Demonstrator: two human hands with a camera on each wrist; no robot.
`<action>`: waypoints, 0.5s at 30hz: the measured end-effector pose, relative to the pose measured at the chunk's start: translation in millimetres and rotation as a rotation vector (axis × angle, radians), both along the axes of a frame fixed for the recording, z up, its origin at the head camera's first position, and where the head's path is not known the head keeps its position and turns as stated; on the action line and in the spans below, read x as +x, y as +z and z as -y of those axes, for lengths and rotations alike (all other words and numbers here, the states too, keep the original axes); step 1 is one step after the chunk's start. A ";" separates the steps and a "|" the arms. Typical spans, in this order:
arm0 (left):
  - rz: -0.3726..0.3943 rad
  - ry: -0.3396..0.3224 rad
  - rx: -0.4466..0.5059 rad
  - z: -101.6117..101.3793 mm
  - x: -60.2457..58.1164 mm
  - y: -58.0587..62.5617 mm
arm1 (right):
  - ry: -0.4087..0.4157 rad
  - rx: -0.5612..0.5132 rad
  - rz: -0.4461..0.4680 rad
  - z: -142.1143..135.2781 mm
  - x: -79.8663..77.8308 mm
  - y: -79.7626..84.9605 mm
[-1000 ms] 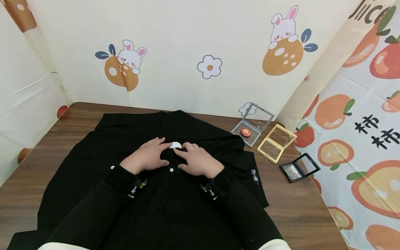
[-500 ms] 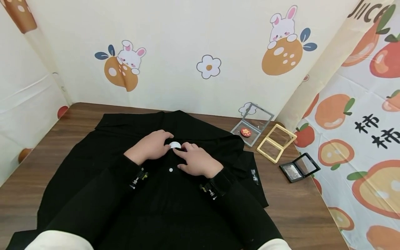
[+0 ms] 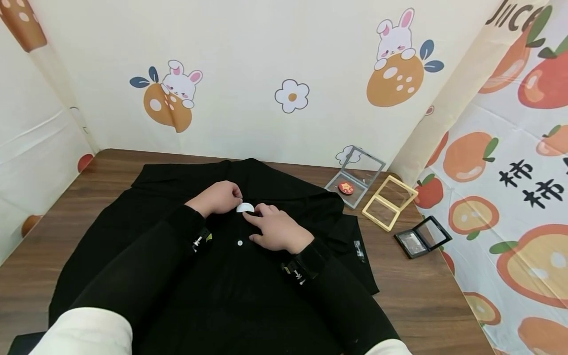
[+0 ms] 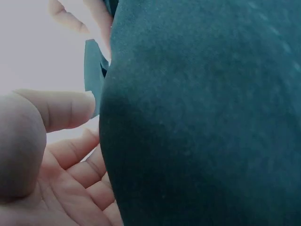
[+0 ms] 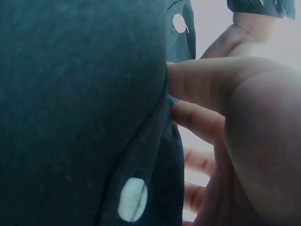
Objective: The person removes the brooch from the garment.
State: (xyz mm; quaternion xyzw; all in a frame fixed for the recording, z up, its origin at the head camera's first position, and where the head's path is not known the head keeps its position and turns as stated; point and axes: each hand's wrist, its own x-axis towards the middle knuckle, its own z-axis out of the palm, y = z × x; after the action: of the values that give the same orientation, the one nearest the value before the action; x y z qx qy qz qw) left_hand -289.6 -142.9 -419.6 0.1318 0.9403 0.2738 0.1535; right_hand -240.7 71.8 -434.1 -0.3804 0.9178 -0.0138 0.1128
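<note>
A black button-up shirt [image 3: 213, 296] lies spread over the table. A white half-round patch [image 3: 245, 207] shows at its neck opening, and a white button [image 3: 240, 242] sits below it on the front. My left hand [image 3: 217, 198] has curled fingers and pinches the cloth just left of the patch. To the right of the patch, my right hand [image 3: 279, 228] grips the shirt's front edge, index finger reaching to the patch. In the right wrist view, the right thumb and index finger meet at the cloth edge, above a blurred white button [image 5: 132, 199].
At the right stand a grey clear-lidded case [image 3: 355, 177] with a red round piece [image 3: 346, 188] in it, a yellow frame-like case [image 3: 390, 203] and a black case [image 3: 422, 237], all with lids up. Patterned cloth walls [image 3: 248, 138] border the wooden table [image 3: 421, 305].
My left hand has moved up, away from me, and its spread fingers have drawn together beside the white patch. The right hand stays nearly where it was.
</note>
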 end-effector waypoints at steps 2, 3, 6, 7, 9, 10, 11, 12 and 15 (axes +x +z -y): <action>0.014 -0.001 0.017 -0.4 -1.2 -0.7 | 0.002 0.000 -0.006 -0.1 -0.6 -1.0; 0.020 0.002 0.023 -1.1 -1.8 -0.9 | 0.003 0.001 -0.008 -0.2 -0.9 -1.6; 0.037 0.012 0.034 -3.1 -2.6 -2.2 | 0.005 0.000 -0.012 -0.5 -1.0 -1.6; 0.041 0.016 0.034 -4.1 -2.7 -2.6 | 0.006 0.001 -0.013 -0.6 -0.6 -0.9; 0.049 0.030 0.031 -6.3 -2.6 -3.8 | 0.006 0.004 -0.012 -0.3 0.2 0.9; 0.048 0.035 0.027 -7.2 -2.5 -4.6 | 0.006 0.005 -0.012 -0.1 0.6 2.0; 0.047 0.041 0.022 -8.4 -2.0 -5.1 | 0.005 0.007 -0.010 0.1 1.2 3.1; 0.039 0.043 0.013 -9.5 -1.6 -6.0 | 0.003 0.008 -0.008 0.2 1.7 4.0; -0.002 0.040 -0.019 -12.0 -0.2 -8.4 | -0.001 0.013 -0.005 0.4 2.7 5.1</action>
State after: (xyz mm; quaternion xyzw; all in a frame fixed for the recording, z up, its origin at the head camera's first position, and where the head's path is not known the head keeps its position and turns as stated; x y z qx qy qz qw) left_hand -289.8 -131.0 -428.0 0.1119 0.9455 0.2676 0.1482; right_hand -238.1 71.4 -428.9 -0.3793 0.9183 -0.0070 0.1129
